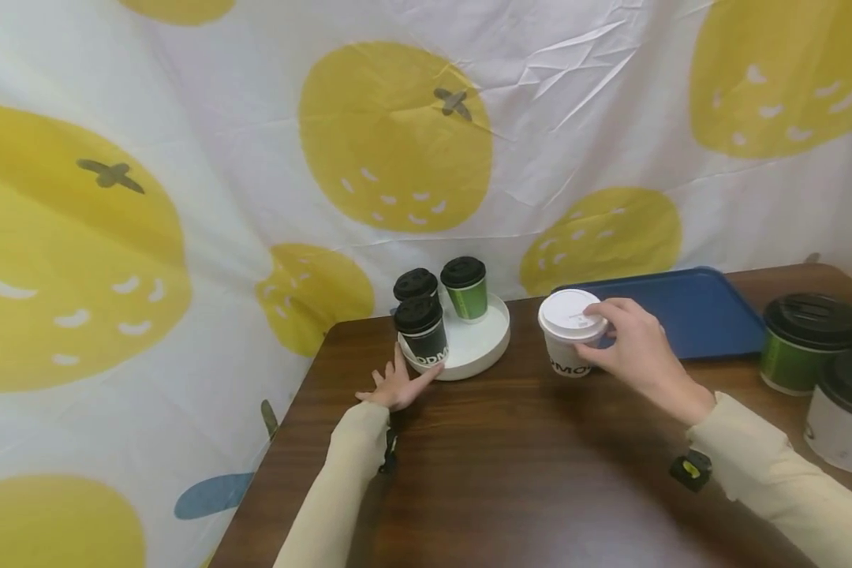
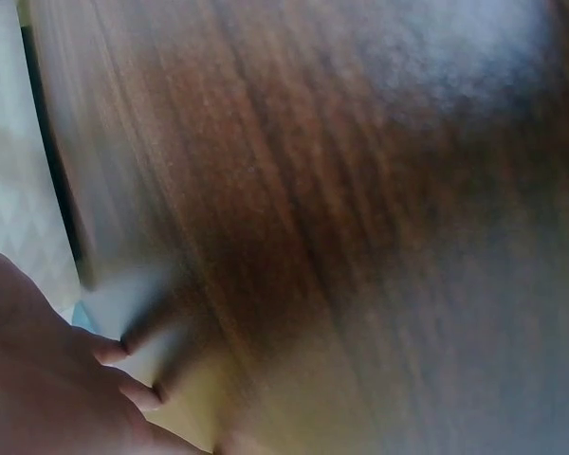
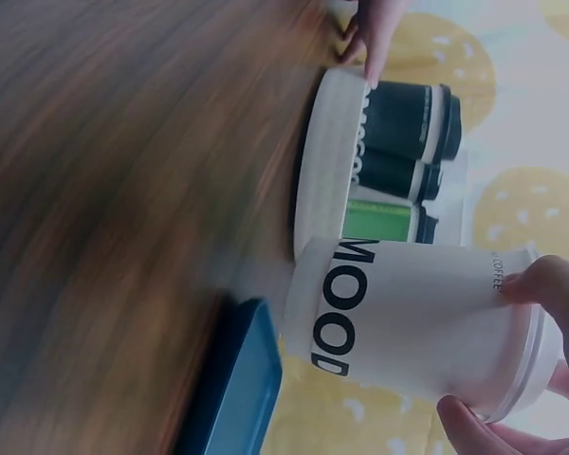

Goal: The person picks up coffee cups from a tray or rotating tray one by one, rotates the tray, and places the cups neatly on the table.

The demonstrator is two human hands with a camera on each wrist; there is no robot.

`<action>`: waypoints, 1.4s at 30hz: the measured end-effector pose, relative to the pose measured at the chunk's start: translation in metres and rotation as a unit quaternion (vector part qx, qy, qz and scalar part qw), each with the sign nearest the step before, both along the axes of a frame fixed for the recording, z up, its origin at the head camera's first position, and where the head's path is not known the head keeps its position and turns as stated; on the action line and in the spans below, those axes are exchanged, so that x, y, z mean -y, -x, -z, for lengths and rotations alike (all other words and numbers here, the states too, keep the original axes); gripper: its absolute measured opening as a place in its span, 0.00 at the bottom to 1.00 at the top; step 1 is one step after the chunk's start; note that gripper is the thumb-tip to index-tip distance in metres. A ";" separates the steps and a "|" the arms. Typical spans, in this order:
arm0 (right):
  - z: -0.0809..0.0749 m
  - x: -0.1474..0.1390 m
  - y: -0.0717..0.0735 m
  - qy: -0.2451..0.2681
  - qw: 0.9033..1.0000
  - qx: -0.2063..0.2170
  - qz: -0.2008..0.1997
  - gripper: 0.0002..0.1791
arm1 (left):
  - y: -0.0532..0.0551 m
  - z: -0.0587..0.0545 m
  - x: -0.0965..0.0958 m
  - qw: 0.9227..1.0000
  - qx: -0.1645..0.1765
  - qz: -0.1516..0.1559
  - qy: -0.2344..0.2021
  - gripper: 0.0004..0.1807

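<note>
My right hand [image 1: 639, 343] holds a white paper coffee cup [image 1: 562, 352] by its white lid, thumb and fingers around the lid's edge. Upright, the cup is between the round white tray [image 1: 484, 345] and the blue tray; the right wrist view shows dark lettering on its side [image 3: 417, 313]. With fingers spread, my left hand [image 1: 396, 388] rests at the round tray's near left rim, beside a black cup [image 1: 426, 341]. That tray also bears a second black-lidded cup [image 1: 415, 282] behind and a green cup [image 1: 470, 301] with a black lid.
A blue rectangular tray [image 1: 689, 312] lies at the back right of the brown wooden table [image 1: 497, 481]. At the right edge stand a green cup [image 1: 788, 361] and a white cup [image 1: 841, 426], both black-lidded, with another partly cut off. A fruit-patterned cloth [image 1: 248, 166] hangs behind.
</note>
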State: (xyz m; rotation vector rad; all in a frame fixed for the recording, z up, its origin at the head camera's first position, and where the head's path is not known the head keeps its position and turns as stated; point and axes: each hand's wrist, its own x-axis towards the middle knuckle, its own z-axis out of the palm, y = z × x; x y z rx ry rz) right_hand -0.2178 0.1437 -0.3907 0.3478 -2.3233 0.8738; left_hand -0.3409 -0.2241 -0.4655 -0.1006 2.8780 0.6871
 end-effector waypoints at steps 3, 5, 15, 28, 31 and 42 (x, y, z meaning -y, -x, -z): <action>0.003 -0.010 -0.005 -0.005 1.000 0.001 0.015 0.25 | -0.002 -0.002 -0.001 1.000 0.002 0.003 -0.002 0.73; 0.006 -0.017 -0.008 -0.007 1.000 -0.007 0.026 0.25 | -0.010 -0.009 -0.003 1.000 0.006 0.006 -0.001 0.69; 0.014 -0.054 -0.024 -0.011 0.996 -0.004 0.085 0.25 | -0.006 -0.004 -0.003 1.000 0.001 0.006 0.000 0.72; 0.019 -0.090 -0.046 -0.026 0.984 0.080 0.159 0.28 | -0.006 -0.005 -0.003 1.000 0.009 0.007 -0.005 0.70; 0.021 -0.094 -0.049 -0.032 0.980 0.088 0.174 0.28 | 0.004 0.003 0.001 1.000 0.021 0.005 -0.004 0.73; 0.028 -0.104 -0.050 -0.054 0.977 0.057 0.196 0.27 | 0.019 0.016 0.005 1.000 0.026 0.006 -0.005 0.77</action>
